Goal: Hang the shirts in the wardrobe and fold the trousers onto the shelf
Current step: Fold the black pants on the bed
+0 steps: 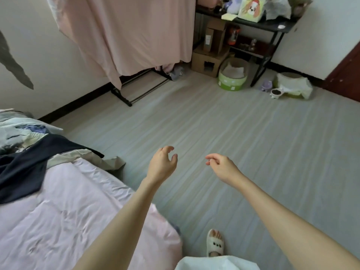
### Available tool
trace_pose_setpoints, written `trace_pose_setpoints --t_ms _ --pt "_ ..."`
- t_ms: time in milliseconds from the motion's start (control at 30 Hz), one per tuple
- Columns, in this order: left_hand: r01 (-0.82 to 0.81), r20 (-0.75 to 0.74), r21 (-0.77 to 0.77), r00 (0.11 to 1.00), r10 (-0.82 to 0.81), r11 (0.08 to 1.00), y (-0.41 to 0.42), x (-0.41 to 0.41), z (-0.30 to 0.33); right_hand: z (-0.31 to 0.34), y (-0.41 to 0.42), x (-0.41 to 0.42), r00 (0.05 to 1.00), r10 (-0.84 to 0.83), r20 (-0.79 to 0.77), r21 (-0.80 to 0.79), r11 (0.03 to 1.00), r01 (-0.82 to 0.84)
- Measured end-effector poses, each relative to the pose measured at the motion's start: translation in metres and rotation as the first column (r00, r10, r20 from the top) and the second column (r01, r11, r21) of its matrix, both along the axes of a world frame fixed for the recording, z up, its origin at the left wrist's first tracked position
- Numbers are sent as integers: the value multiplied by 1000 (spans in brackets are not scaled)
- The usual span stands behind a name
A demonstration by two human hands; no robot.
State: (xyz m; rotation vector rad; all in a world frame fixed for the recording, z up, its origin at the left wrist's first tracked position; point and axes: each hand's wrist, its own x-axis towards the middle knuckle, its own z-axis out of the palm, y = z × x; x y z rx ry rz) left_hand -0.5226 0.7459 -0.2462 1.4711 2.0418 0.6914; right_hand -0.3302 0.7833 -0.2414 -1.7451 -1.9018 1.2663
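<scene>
Clothes pile (23, 141) sits on the bed (68, 201), left, untouched. Left hand (162, 162) and right hand (221, 165) hover over floor, fingers loosely curled, holding nothing; likely between garments. Pink-covered wardrobe rack (132, 32) well apart.

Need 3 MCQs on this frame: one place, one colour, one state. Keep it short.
1. Where does the dark navy garment lie?
A. on the grey floor
B. on the pale pink bed
C. on the black shelf

2. What colour is the large cloth draped over the black metal rack?
A. pink
B. green
C. navy

3. What are the left hand and right hand doing?
A. both gripping a shirt
B. left holding a hanger
C. both holding nothing

Answers: 1 B, it spreads across the pale pink bed. 2 A, the drape is pink. 3 C, both hang over the grey floor, fingers loosely curled.
</scene>
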Motion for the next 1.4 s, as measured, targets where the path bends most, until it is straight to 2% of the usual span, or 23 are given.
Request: trace_pose_setpoints --t_ms 167,267,367,500,633,867,1000,1067,1200,1300,1400 --pt "-64 46 16 997 63 998 97 9 15 15 116 -7 1000 -14 12 69 998 13" --pt "-187 43 30 982 185 982 109 -27 12 11 157 -48 995 100 7 46 994 -101" --pt "-392 55 2 919 391 920 110 -87 -2 4 190 -125 959 281 -30 5 960 -281" --pt "-567 55 -21 822 567 823 116 -163 -13 5 216 -216 897 437 -72 -3 899 -438" --pt "-733 87 -40 674 733 679 128 -275 -20 2 250 -351 799 599 -48 8 801 -599" --pt "-903 64 -114 410 910 414 73 -391 -21 -4 233 -538 542 841 -5 -19 541 -841" --pt "-964 69 -152 208 976 216 25 -441 -29 -18 201 -629 378 926 -1 -46 378 -925" --pt "-979 58 -165 113 992 122 4 -469 -32 -25 182 -675 267 964 17 -48 267 -962" --pt "-983 25 -181 -18 1000 -13 -27 -543 -43 -41 147 -770 70 996 61 -39 72 -997" --pt "-960 13 -254 -127 992 -119 -49 -599 -63 -65 121 -840 -54 994 93 -23 -52 -998" --pt "-912 -24 -373 -172 985 -168 -62 -638 -97 -104 98 -890 -195 969 154 -56 -189 -980"
